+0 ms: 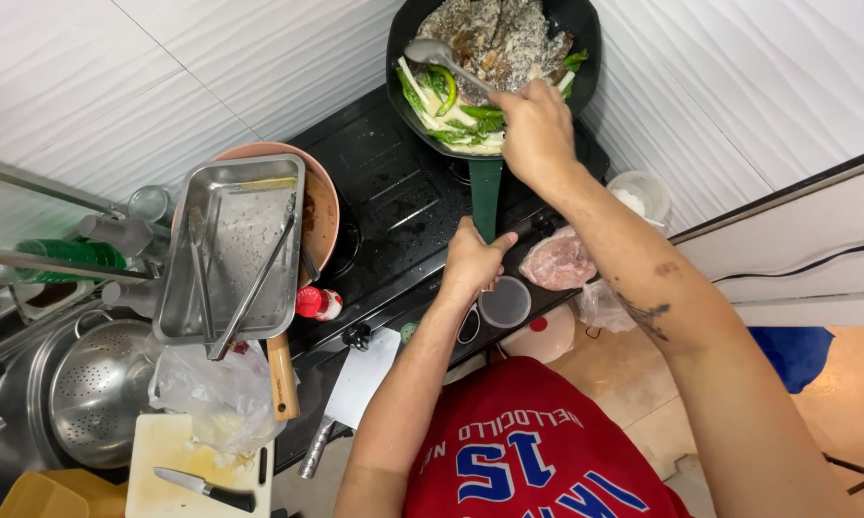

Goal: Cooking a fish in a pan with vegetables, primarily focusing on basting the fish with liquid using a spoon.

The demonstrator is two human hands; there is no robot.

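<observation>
One pan (578, 29) stands at the stove's (393, 192) far edge; left hand (470, 261) fingers grip its one handle (485, 197), right hand (537, 129) fingers grip one spoon (443, 60).

A single head-worn camera looks almost straight down over the person's own chest onto the black stove (393, 201) and the bench beside it. It sits fairly near (arm's reach), with the wall tiles filling the frame's top.
</observation>
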